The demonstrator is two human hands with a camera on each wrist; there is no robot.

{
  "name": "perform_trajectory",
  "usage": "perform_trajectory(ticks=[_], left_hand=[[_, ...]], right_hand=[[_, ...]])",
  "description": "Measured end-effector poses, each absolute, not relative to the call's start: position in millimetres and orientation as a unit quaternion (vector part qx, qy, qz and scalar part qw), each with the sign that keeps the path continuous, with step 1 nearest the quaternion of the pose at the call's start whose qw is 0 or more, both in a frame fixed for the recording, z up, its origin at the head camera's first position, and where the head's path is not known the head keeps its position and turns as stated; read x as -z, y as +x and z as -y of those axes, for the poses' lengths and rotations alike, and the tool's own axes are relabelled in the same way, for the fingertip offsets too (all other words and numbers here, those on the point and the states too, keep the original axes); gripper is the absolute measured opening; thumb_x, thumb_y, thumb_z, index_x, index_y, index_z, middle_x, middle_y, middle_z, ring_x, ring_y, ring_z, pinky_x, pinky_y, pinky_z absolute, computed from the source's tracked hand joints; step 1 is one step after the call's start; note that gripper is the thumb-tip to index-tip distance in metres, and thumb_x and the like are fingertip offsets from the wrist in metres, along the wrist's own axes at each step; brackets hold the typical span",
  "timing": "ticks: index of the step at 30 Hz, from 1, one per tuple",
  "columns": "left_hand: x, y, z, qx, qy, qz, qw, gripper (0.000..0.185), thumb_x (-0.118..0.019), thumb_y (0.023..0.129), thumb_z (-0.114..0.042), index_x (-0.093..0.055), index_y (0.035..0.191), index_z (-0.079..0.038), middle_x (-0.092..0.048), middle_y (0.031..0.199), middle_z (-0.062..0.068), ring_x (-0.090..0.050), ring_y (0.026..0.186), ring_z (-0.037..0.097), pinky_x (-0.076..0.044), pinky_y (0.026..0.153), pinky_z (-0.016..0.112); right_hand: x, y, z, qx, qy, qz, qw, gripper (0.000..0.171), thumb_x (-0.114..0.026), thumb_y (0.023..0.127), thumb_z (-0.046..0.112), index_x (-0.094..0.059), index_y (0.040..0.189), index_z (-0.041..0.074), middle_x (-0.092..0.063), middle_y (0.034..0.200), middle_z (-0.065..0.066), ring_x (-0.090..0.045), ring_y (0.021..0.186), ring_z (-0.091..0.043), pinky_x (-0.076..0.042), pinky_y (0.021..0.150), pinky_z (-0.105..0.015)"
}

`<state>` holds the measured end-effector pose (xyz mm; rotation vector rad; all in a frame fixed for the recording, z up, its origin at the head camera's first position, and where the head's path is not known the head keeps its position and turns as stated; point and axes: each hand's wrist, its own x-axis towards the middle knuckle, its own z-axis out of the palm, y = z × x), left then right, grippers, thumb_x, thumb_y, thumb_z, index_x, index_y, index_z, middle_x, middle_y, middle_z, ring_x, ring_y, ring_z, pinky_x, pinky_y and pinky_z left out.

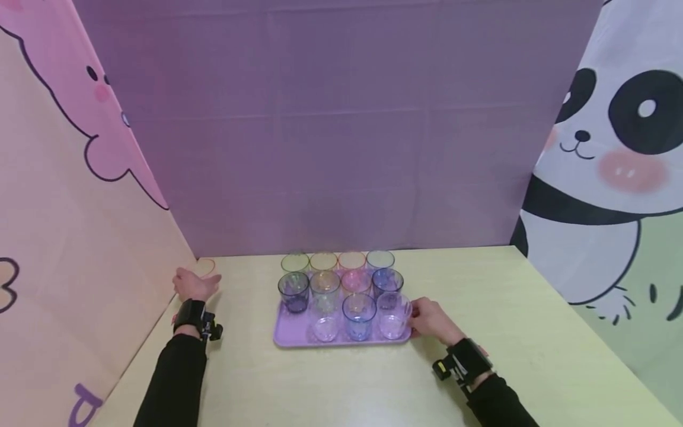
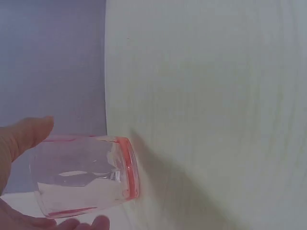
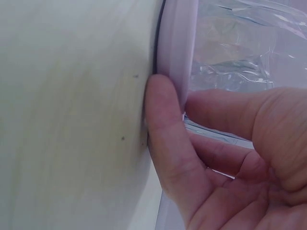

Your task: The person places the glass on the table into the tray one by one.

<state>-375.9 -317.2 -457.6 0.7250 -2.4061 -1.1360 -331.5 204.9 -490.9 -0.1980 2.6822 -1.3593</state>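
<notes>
On the yellow table (image 1: 480, 308), seen from the head camera, sits a purple tray (image 1: 290, 332) full of colored cups. Off to the left of the tray, near the pink wall (image 1: 80, 237), the left hand (image 1: 193, 286) holds a pink-rimmed cup (image 1: 206, 267). That cup stands on the table just past the fingers, well apart from the tray, with its open end up. At the right end of the tray, the right hand (image 1: 433, 320) touches the tray's edge, just beside a clear cup (image 1: 393, 315) in the tray's front row. A blue cup (image 1: 358, 315) stands to the left of that clear cup.

From the left wrist camera, the pink-rimmed cup (image 2: 86, 175) fills the low left corner. Its long side runs across the picture and its pink rim faces right, toward the table (image 2: 216, 96). The thumb (image 2: 24, 136) lies on one side of the cup and fingertips (image 2: 91, 223) on the other, so the hand is wrapped around it.

From the right wrist camera, the right hand (image 3: 230, 163) pinches the tray's rim (image 3: 178, 43). One finger (image 3: 165, 129) presses the rim from the outside, and another (image 3: 225, 112) lies inside the tray, next to the clear cup (image 3: 240, 48).
</notes>
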Motion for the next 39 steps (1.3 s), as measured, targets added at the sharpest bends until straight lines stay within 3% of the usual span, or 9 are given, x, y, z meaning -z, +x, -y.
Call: perform_trajectory(ticks=[6,22,29,33,39], left_hand=[[452,-374,321,0.445,0.242,0.847,0.160,0.093,-0.067,0.085,-0.023,-0.008,0.147,0.013,-0.028,0.141,0.047,-0.032,0.131,0.059,-0.030,0.112,0.060],[454,-375,320,0.467,0.217,0.845,0.147,0.088,-0.070,0.085,-0.023,-0.016,0.145,0.011,-0.033,0.142,0.043,-0.035,0.131,0.055,-0.032,0.111,0.058],[453,-369,307,0.511,0.192,0.823,0.155,0.094,-0.078,0.081,-0.023,-0.016,0.146,0.003,-0.035,0.146,0.036,-0.041,0.130,0.050,-0.037,0.106,0.057],[452,-364,296,0.529,0.163,0.815,0.169,0.092,-0.080,0.080,-0.026,-0.018,0.144,-0.003,-0.040,0.143,0.030,-0.046,0.123,0.044,-0.043,0.096,0.050],[450,-350,273,0.531,0.121,0.820,0.179,0.090,-0.077,0.084,-0.030,-0.022,0.148,0.000,-0.040,0.140,0.027,-0.044,0.121,0.036,-0.041,0.096,0.044]], right_hand=[[488,-330,-205,0.452,-0.063,-0.888,0.062,0.026,-0.062,0.080,-0.010,-0.065,0.106,-0.011,-0.070,0.086,-0.015,-0.066,0.065,-0.019,-0.059,0.059,-0.031],[489,-330,-204,0.452,-0.064,-0.888,0.060,0.026,-0.061,0.080,-0.011,-0.065,0.107,-0.011,-0.070,0.085,-0.015,-0.066,0.065,-0.019,-0.059,0.058,-0.031],[489,-330,-203,0.449,-0.064,-0.889,0.062,0.025,-0.063,0.081,-0.010,-0.066,0.106,-0.010,-0.070,0.085,-0.014,-0.066,0.065,-0.019,-0.059,0.058,-0.030],[489,-330,-204,0.447,-0.070,-0.890,0.059,0.025,-0.063,0.081,-0.009,-0.066,0.106,-0.010,-0.071,0.085,-0.014,-0.066,0.064,-0.018,-0.059,0.058,-0.030],[490,-330,-205,0.443,-0.076,-0.891,0.056,0.024,-0.063,0.081,-0.009,-0.066,0.105,-0.010,-0.070,0.084,-0.014,-0.066,0.064,-0.018,-0.059,0.058,-0.030]])
